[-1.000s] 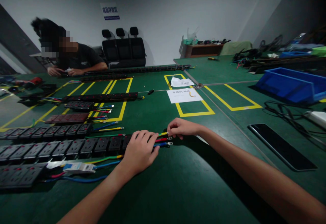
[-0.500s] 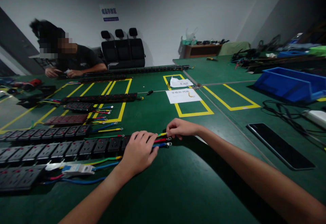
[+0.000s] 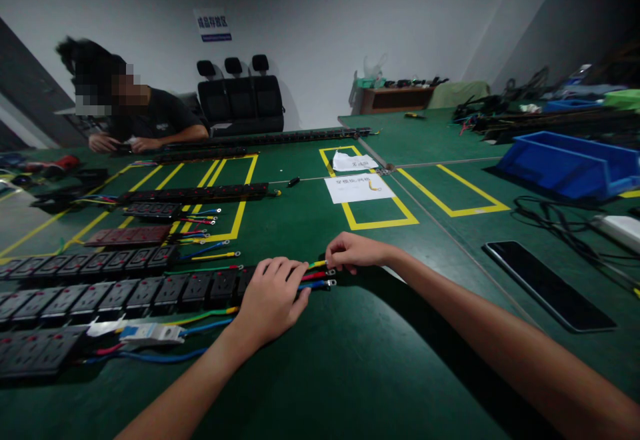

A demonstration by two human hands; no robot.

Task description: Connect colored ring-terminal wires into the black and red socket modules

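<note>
A long black power strip (image 3: pixel 198 288) with a row of sockets lies on the green table. My left hand (image 3: pixel 273 293) is closed over its right end, fingers together, hiding the end and where the wires come out. Three wires stick out past that hand: a yellow-green wire (image 3: pixel 317 265), a red wire (image 3: pixel 315 276) and a blue wire (image 3: pixel 313 285). Ring terminals tip the red and blue ones. My right hand (image 3: pixel 357 252) pinches the tip of the yellow-green wire between thumb and forefinger; its terminal is hidden by the fingers.
More socket strips (image 3: pixel 145 263) with loose wire ends lie at the left. Near the front strip is a white-and-blue labelled piece (image 3: pixel 153 333). To the right are a phone (image 3: pixel 547 285), black cables (image 3: pixel 550 223) and a blue bin (image 3: pixel 565 167). Beyond, paper signs (image 3: pixel 360 189) lie flat; a person (image 3: pixel 150 120) sits across.
</note>
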